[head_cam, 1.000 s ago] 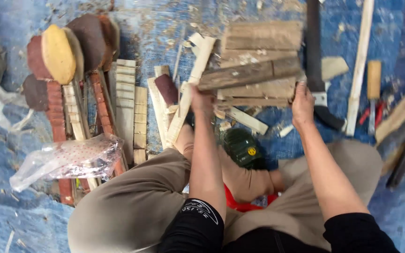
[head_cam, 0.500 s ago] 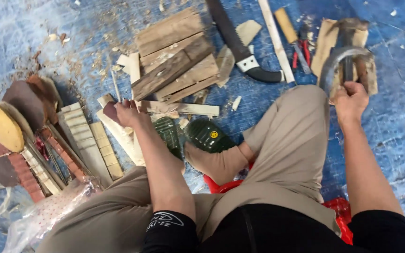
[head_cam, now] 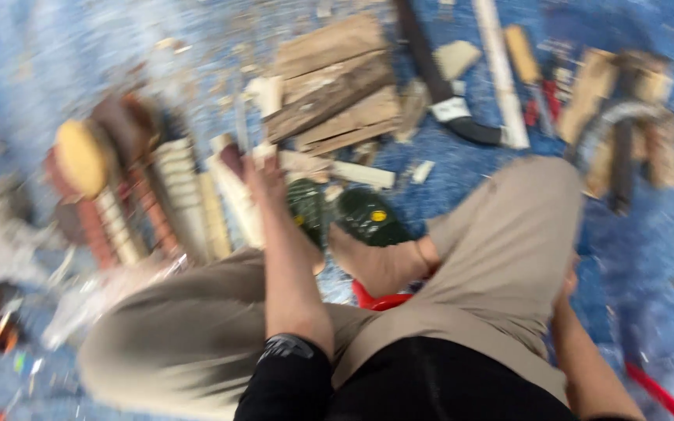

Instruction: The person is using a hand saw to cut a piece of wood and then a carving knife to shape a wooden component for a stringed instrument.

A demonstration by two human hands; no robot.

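From the head view, heavily blurred, I note that the left hand has kept its reach over the left knee; it now rests among the pale flat wooden strips laid on the blue floor covering. Its grip cannot be judged through the blur; I cannot tell whether it holds a strip. The right hand has withdrawn from the cluster of rough wooden offcuts with a curved grey piece and now sits low beside the right thigh, largely hidden; its state is not determinable. That cluster lies well apart from it. A stack of brown wooden planks lies ahead, with a dark-handled saw beside it. Green-soled footwear shows between the knees. Wood chips litter the floor.
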